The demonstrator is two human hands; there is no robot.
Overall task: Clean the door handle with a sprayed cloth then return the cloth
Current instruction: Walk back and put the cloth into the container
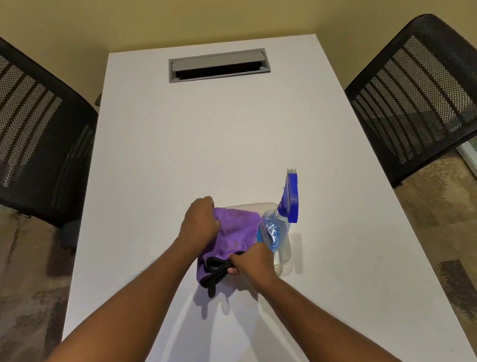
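A purple cloth [237, 232] with a black hem hangs over a clear plastic container [284, 258] on the white table [226, 140]. My left hand [201, 218] grips the cloth's far edge. My right hand [251, 262] pinches its black-edged near corner. A clear spray bottle [276, 227] with blue liquid and a blue trigger head [291, 196] lies slanted in the container, just right of the cloth. No door handle is in view.
Two black mesh office chairs stand at the table's sides, one on the left [10, 118] and one on the right [430, 91]. A grey cable hatch [218, 66] is set into the far end of the table. Patterned carpet lies on both sides.
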